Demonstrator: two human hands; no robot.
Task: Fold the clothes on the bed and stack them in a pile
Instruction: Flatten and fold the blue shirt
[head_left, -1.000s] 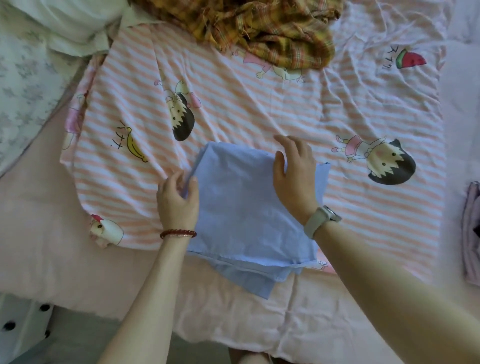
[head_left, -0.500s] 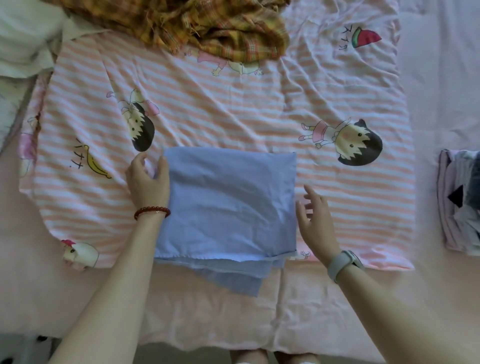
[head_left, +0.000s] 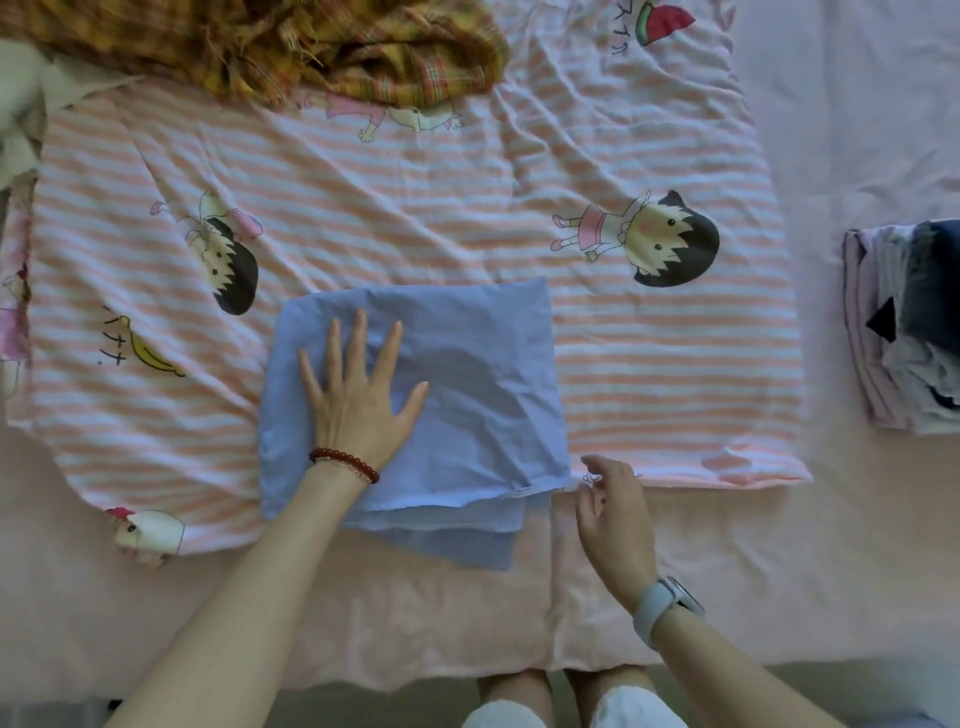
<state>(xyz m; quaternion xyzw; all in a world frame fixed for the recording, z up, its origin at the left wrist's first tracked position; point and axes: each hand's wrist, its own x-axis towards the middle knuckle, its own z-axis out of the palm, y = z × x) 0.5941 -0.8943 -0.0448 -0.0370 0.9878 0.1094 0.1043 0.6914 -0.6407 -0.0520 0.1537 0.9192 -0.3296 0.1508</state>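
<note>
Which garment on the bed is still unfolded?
The yellow plaid garment, lying crumpled at the far edge. The blue garment is folded flat under the left hand, and the pile on the right is already stacked.

Bedding here is a pink and white striped sheet (head_left: 415, 218) with cartoon prints all over — a dark-haired girl in a pink skirt (head_left: 649, 241) on the right, another girl figure (head_left: 226, 257) on the left, a banana (head_left: 150, 353) beside her and a watermelon slice (head_left: 665, 21) at the top edge. It's pretty wrinkled. Under it sits a plain pale pink cover (head_left: 727, 571), running out to the right — and a bit of white fabric (head_left: 18, 119) pokes in at the top left.
</note>
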